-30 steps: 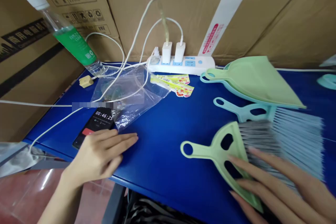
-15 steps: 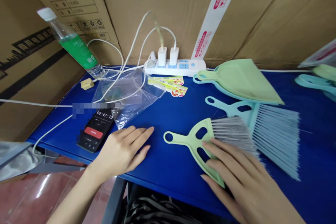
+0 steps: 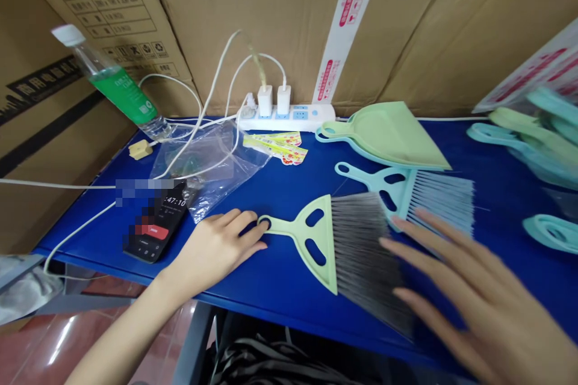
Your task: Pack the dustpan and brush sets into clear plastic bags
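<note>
A light-green hand brush (image 3: 316,228) with dark grey bristles lies flat on the blue tabletop, its handle pointing left. My left hand (image 3: 226,246) has its fingertips curled on the ring at the handle's end. To the right, my right hand (image 3: 469,289) hovers with spread fingers beside the grey bristles, holding nothing. Behind the green brush lies a light-blue hand brush (image 3: 397,183), partly covered by the grey bristles and my right fingers. A green dustpan (image 3: 388,132) rests stacked on a blue dustpan (image 3: 341,137) farther back.
A black phone (image 3: 158,225), a clear plastic bag (image 3: 217,162), yellow wrappers (image 3: 275,145) and a tilted bottle (image 3: 120,93) are at left. White cables run to a power strip (image 3: 289,120). More blue and green handles (image 3: 519,132) lie at right. Cardboard boxes (image 3: 271,12) stand behind.
My right hand has come off the green brush and moved right, fingers spreading. My left hand has reached the handle's ring. The brush now shows more of its bristles; the view has shifted right.
</note>
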